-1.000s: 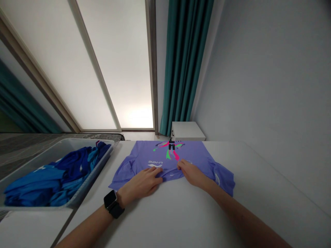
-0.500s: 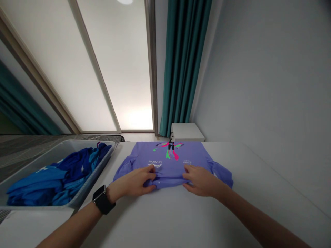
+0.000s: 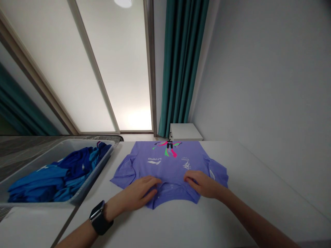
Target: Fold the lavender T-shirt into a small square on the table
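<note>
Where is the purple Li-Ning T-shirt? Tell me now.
The purple Li-Ning T-shirt lies on the white table at the centre of the head view, under the left hand and right hand, right of the grey plastic tub.

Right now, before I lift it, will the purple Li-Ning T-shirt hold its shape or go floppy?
Likely floppy: the purple Li-Ning T-shirt buckles into soft folds under the left hand. Its thin-looking fabric suggests it's light, and the bent sleeves lying flat hint it will sag once lifted.
</note>
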Demonstrator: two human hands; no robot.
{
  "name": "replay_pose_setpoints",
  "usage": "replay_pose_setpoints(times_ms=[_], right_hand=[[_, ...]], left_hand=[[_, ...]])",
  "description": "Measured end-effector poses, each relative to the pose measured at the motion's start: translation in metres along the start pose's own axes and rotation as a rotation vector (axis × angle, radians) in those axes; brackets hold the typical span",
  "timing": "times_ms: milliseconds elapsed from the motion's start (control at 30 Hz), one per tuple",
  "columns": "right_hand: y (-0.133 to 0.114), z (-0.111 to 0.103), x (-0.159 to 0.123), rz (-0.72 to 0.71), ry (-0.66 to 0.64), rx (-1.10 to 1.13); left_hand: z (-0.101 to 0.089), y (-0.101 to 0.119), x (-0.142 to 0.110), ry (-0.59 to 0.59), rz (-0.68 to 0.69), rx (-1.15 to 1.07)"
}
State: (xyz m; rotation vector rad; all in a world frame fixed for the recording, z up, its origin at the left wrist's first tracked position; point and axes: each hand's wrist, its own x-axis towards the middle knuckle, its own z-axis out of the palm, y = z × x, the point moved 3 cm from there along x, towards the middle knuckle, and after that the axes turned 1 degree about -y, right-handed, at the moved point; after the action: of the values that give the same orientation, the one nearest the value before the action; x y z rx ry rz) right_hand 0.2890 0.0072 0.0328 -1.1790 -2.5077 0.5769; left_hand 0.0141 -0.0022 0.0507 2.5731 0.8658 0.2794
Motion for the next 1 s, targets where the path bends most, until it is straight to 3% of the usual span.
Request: replay_pose_setpoints(times_ms=[67,133,267,400,533,667,767,1000], right_hand=[[0.018,0.006,0.005,0.066,0.174,-0.017],[0.03,0.015,0.009,0.111,0.233,-0.109],[0.033,0.041,0.007,0.176,0.183,-0.292],[0.028,0.057,-0.003,0.223,0.106,-0.366],[0.023,0.054,-0.01,0.205,0.087,-0.352],[0.011,0.045,-0.019,0.141,0.188,-0.277],[-0.003,0.041,-0.031,0.073,0.26,-0.227],[-0.022,0.051,-0.06,0.197,0.366,-0.348]], left_hand=[[0.004,-0.016,0.004,0.119,-0.022,0.071],[0.012,-0.034,0.007,0.176,-0.069,0.148],[0.039,-0.065,0.006,0.197,-0.135,0.309],[0.052,-0.076,0.0,0.188,-0.118,0.402],[0.041,-0.062,0.0,0.174,-0.077,0.388],[0.033,-0.029,0.007,0.144,-0.018,0.274],[0.038,-0.009,0.012,0.089,0.025,0.207],[0.058,-0.012,0.019,0.062,-0.037,0.146]])
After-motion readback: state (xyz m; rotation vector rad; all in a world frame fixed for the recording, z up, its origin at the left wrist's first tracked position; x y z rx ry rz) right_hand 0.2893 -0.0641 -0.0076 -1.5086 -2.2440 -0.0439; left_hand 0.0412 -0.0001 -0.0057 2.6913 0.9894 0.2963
